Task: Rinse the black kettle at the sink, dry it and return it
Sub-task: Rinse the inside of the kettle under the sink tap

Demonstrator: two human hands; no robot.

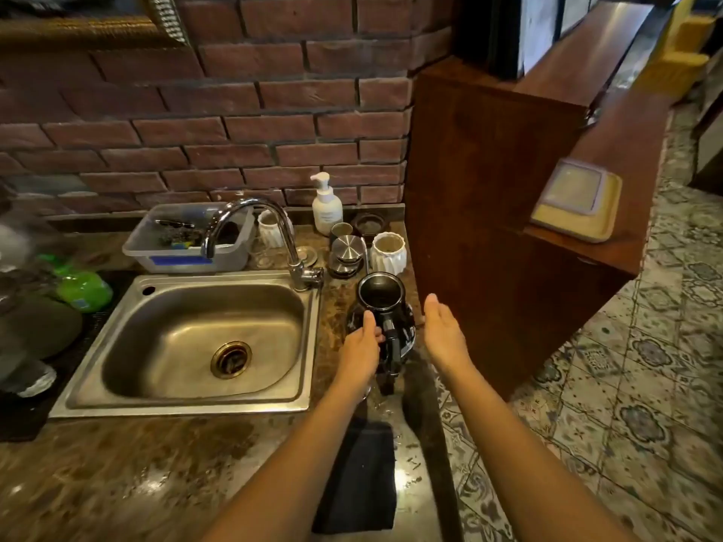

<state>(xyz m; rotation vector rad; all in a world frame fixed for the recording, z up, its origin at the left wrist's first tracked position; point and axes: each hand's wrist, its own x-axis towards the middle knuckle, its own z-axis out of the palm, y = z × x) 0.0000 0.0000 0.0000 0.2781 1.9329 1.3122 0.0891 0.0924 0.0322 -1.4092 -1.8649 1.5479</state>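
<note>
Both hands flank the kettle (381, 307), which stands lidless on the counter (156, 463) just right of the sink (187, 400): the left hand (360, 350) touches its near side by the handle, grip unclear, while the right hand (444, 334) hovers wide and empty. A firm handle grasp would suit lifting it left under the tap (274, 224). Cups behind and the wooden cabinet (489, 189) crowd the right; the sink side is free

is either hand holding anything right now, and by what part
The left hand touches the black kettle at its neck beside the handle; a closed grip cannot be confirmed. The right hand is open, empty.
</note>
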